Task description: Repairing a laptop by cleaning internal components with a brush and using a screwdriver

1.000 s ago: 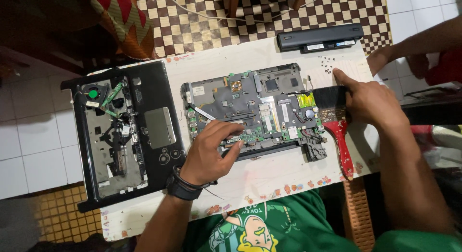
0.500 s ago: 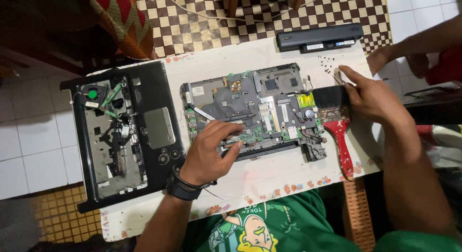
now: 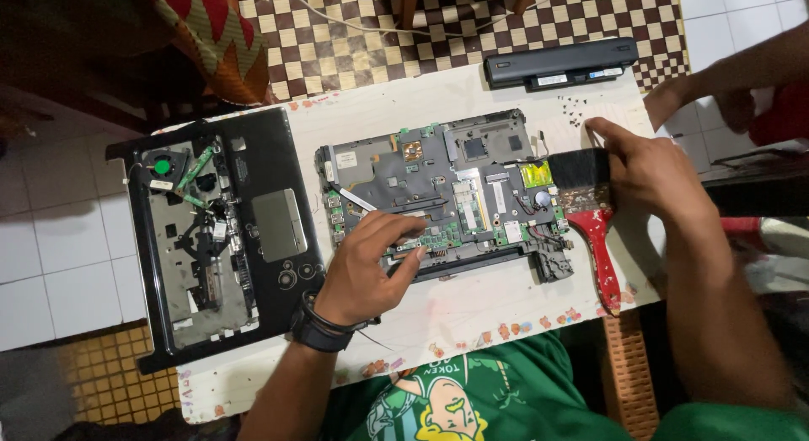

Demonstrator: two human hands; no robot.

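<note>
Laptop base (image 3: 438, 192), cover off, board exposed, flat at table centre. Red-handled brush (image 3: 590, 207) lies just beside its right edge.

**Your arms and clothing from above**

You have 2 bare forearms in view, with no gloves and no rings that can be made out. Your left hand (image 3: 371, 264) has a dark, chunky watch (image 3: 324, 327) strapped at the wrist. Your right hand (image 3: 649, 171) has a bare wrist. You wear a green shirt (image 3: 506, 399) with a printed cartoon figure and pale lettering on the chest
</note>
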